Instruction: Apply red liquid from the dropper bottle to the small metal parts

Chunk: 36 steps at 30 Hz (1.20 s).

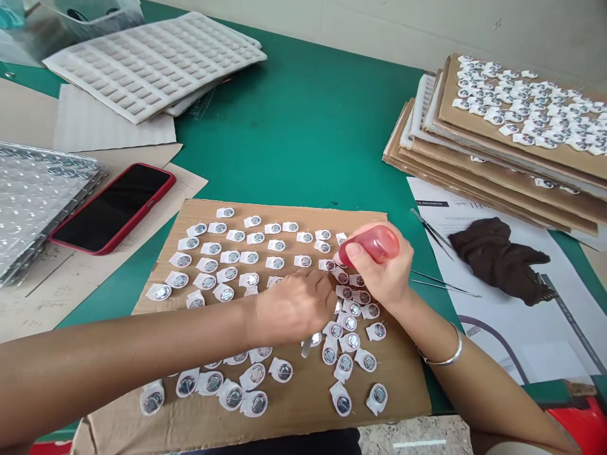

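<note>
My right hand is wrapped round a small red squeeze bottle, its tip pointing down and left at the small parts on a brown cardboard sheet. Several white teardrop-shaped parts with round silver centres, such as one part, lie spread over the sheet. Close by the bottle tip, my left hand is closed, knuckles up, low over the parts. From under it sticks out the end of a pale translucent rod. The left fingertips are hidden, as are the parts beneath that hand and forearm.
Metal tweezers lie right of my right hand, near a bundled dark cloth on a printed sheet. Stacked cardboard with similar parts stands back right. A red-cased phone and white gridded trays are at left.
</note>
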### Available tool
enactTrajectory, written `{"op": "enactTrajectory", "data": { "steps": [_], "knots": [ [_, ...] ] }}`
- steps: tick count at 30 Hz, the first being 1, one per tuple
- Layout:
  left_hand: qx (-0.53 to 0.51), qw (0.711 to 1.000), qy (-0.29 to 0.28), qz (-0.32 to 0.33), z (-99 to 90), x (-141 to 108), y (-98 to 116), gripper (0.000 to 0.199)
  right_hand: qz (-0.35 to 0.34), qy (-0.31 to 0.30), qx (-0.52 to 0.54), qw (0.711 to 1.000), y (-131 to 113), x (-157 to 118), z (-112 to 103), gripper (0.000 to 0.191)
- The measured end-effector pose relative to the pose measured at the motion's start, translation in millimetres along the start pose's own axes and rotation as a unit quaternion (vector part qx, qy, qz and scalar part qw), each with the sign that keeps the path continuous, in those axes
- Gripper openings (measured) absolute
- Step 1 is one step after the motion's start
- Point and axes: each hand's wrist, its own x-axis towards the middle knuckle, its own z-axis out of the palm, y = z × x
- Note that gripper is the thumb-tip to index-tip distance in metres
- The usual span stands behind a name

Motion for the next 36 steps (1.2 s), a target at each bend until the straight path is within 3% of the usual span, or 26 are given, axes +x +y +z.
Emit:
{"op": "enactTrajectory", "data": {
  "steps": [10,36],
  "knots": [
    [0.047,0.998,0.049,0.008,5.7,0.8,5.4,0.013,-0.015,-0.041,-0.028,0.999,-1.2,-2.1,3.0,0.014],
    [0.036,0.999,0.016,0.003,3.9,0.0,4.4,0.017,-0.027,-0.026,-0.018,0.999,3.0,-2.1,5.5,0.011]
  ]
}}
